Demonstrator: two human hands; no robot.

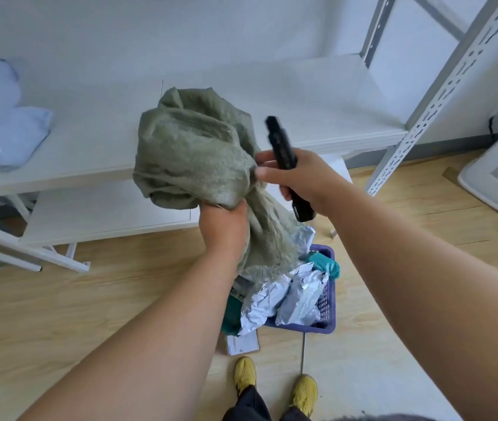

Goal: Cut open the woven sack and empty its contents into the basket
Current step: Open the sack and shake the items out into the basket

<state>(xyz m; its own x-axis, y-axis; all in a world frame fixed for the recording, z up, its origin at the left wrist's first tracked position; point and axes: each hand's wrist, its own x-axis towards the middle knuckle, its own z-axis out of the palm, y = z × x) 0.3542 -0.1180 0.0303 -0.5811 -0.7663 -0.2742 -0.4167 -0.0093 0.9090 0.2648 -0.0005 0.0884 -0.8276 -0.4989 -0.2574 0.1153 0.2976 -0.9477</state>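
So the green woven sack (193, 153) is up in the air, all bunched and crumpled, held above the purple basket (328, 311) with its loose tail hanging down toward it. Left hand (223, 229) has a fistful of the sack from underneath, fingers fully closed into the fabric. Right hand (296, 177) is doing double duty: wrapped around a black utility knife (284, 156) that pokes out both above and below the fist, while the thumb and fingertips pinch the sack's side. The basket sits on the wood floor (90, 299) just in front of the yellow shoes (275, 384), already heaped with silvery-white mailer bags (284, 299) and a teal package (328, 264). Behind it all there's a white shelf (90, 141) with more pale bags (1, 126) on its left end.
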